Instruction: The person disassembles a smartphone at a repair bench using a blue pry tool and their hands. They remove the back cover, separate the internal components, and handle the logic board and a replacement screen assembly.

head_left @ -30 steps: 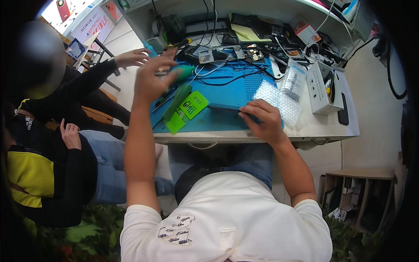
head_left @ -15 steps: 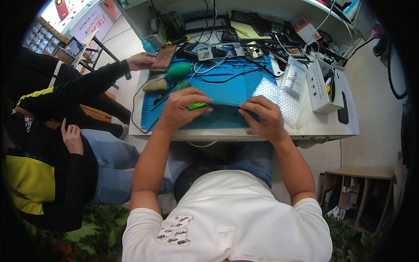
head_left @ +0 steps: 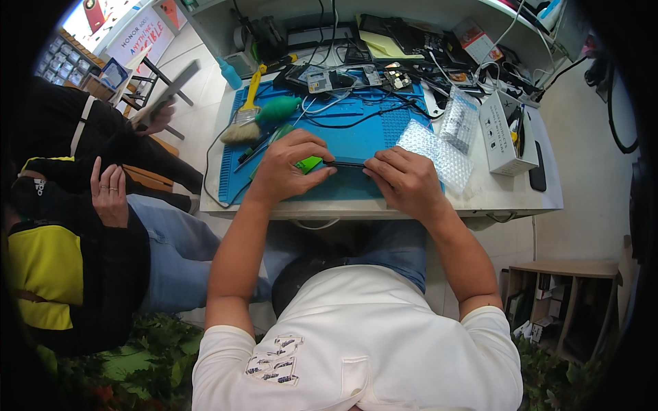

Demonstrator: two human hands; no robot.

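Between my hands is a thin dark slab (head_left: 348,164), seen nearly edge-on above the near part of the blue mat; it looks like a phone. My left hand (head_left: 291,164) pinches its left end between thumb and fingers. Closed on the right end is my right hand (head_left: 404,178), fingertips along the edge. A bright green piece (head_left: 308,164) shows in the gap of my left hand; whether it is held or lies behind, I cannot tell. Just beyond my left hand are a green blower bulb (head_left: 279,109) and a brush (head_left: 245,116) with a yellow handle.
The blue work mat (head_left: 356,140) carries cables and opened phone parts (head_left: 343,79). To the right lie bubble wrap (head_left: 435,156), a white box (head_left: 506,133) of tools and a dark phone (head_left: 537,171). At left, a co-worker's hand (head_left: 159,118) holds a flat, blurred object (head_left: 175,83).
The co-worker's hand has lifted a flat brownish object off the desk and drawn it left, uncovering the brush's yellow handle. My right hand has slid slightly left along the slab.
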